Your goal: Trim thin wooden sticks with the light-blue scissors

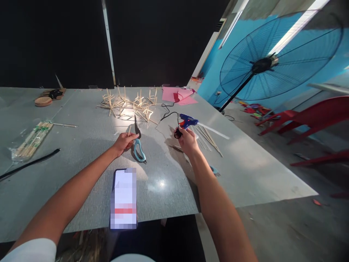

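My left hand (124, 143) is closed, with a short thin wooden stick (129, 130) poking up from between the fingers. At its thumb lies a pair of shears with dark blades and light blue handles (139, 152); whether the thumb touches them I cannot tell. In my right hand (188, 140) is a blue hot glue gun (188, 120) with an orange trigger. A long clear glue stick (214, 130) juts from its back end toward the right. Something black and rounded (177, 134) shows at the fingers, its kind unclear. Behind the hands, small frames of thin sticks (128, 103) stand in a cluster.
A phone (124, 198) lies near the table's front edge. To the left are a bag of sticks (34, 140) and a black strap-like strip (29, 164). Loose sticks (208, 140) lie right of my hand. Pink sheets (178, 95) rest behind. A large fan (263, 69) and red chairs (313, 116) stand right.
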